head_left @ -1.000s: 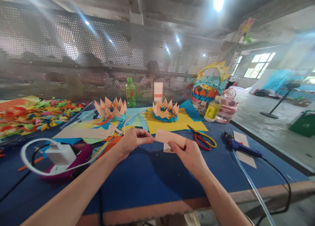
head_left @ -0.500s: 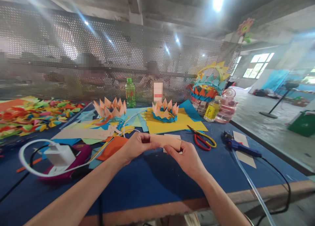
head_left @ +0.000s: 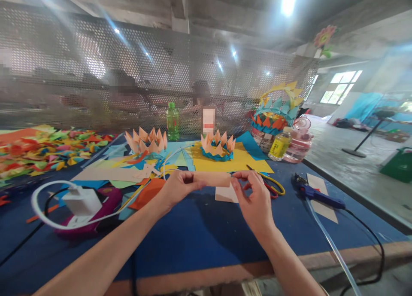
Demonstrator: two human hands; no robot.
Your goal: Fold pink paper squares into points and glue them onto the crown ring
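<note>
A folded strip of peach paper [head_left: 212,179] is held level above the blue table. My left hand [head_left: 180,188] pinches its left end between thumb and fingers. At the right end, my right hand [head_left: 254,197] closes thumb and fingertips on the paper's edge. Below the strip lies a flat pale paper piece [head_left: 225,194], partly covered by my right hand. Scissors [head_left: 275,185] with red and yellow handles rest behind that hand, partly hidden by it. Farther back, a peach and blue paper ring [head_left: 218,148] of pointed folds sits on yellow paper [head_left: 251,160].
To the right, a blue glue gun [head_left: 322,197] rests with a glue stick and cable trailing off the table edge. At left are a power strip [head_left: 106,205] with a white charger and piled coloured paper [head_left: 58,150]. Bottles [head_left: 173,122] and a paper basket [head_left: 273,111] stand behind.
My right hand has shifted right to the strip's end, its fingers more raised. The strip has moved slightly up, and more of the pale piece below shows.
</note>
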